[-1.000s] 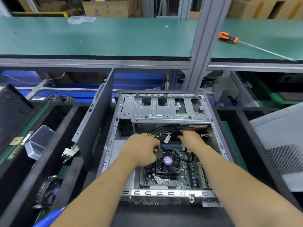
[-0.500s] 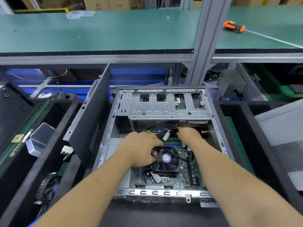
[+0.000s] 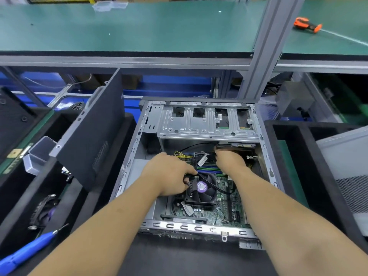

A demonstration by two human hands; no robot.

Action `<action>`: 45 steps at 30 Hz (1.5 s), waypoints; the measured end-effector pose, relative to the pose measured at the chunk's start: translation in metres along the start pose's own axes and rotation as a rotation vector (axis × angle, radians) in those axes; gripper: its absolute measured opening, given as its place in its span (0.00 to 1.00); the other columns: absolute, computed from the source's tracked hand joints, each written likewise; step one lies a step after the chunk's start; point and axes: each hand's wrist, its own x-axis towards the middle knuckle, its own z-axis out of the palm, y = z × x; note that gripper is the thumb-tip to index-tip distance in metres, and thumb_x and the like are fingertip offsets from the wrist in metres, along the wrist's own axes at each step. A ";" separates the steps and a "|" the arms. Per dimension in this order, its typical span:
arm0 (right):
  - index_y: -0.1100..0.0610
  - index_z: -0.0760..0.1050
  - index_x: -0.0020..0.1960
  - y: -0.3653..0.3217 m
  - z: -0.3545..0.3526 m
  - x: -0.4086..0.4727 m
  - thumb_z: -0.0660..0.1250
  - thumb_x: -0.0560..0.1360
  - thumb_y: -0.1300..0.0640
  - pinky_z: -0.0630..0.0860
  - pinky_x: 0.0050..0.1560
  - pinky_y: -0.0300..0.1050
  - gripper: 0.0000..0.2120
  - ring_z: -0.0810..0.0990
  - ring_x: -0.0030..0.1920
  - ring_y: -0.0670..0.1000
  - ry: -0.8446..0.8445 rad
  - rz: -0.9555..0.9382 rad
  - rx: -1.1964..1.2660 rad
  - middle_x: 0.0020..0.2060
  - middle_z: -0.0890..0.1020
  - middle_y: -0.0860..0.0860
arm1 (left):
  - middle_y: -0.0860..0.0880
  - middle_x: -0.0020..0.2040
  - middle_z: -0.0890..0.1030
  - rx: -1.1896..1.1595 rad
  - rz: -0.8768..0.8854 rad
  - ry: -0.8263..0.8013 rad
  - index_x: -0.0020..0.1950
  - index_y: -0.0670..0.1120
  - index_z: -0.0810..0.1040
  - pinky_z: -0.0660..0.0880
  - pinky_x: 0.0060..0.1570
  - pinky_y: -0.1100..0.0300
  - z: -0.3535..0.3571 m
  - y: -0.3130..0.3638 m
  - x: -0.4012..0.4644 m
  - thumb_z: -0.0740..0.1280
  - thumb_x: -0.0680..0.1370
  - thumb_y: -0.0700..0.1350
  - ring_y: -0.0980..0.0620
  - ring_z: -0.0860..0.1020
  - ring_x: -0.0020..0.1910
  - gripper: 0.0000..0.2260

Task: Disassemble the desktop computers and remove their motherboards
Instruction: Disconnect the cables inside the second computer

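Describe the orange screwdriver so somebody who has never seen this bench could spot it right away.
Start at the raised green shelf running behind the open computer case. Follow it right, past the grey metal post, to the far right end. The screwdriver lies flat there, alone, with an orange and black handle; the other screwdriver, lower left, is blue.

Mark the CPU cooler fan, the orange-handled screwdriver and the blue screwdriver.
CPU cooler fan (image 3: 201, 187): head view, on the purple hub sticker.
Orange-handled screwdriver (image 3: 306, 24): head view, on the orange handle, upper green shelf at right.
Blue screwdriver (image 3: 25, 251): head view, on the blue handle, bottom left.
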 end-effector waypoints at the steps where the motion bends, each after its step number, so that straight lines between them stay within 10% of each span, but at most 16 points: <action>1: 0.50 0.63 0.77 -0.002 0.001 0.000 0.56 0.81 0.63 0.71 0.44 0.45 0.25 0.79 0.58 0.59 0.002 0.000 0.000 0.64 0.79 0.56 | 0.57 0.56 0.83 -0.001 -0.001 0.003 0.69 0.66 0.73 0.64 0.53 0.56 0.000 -0.001 -0.002 0.62 0.75 0.54 0.53 0.78 0.57 0.22; 35: 0.63 0.74 0.63 -0.184 0.006 0.020 0.57 0.83 0.59 0.69 0.42 0.46 0.13 0.80 0.52 0.60 0.036 0.157 -0.118 0.53 0.82 0.62 | 0.52 0.50 0.82 -0.073 0.088 0.079 0.59 0.57 0.78 0.64 0.42 0.54 0.016 -0.162 -0.077 0.62 0.74 0.49 0.45 0.78 0.53 0.15; 45: 0.60 0.68 0.73 -0.260 0.016 0.036 0.56 0.84 0.59 0.75 0.49 0.49 0.18 0.80 0.56 0.60 -0.030 0.082 -0.131 0.58 0.81 0.62 | 0.53 0.49 0.82 -0.045 0.008 0.077 0.58 0.57 0.78 0.62 0.41 0.54 0.022 -0.228 -0.111 0.62 0.73 0.50 0.47 0.78 0.51 0.15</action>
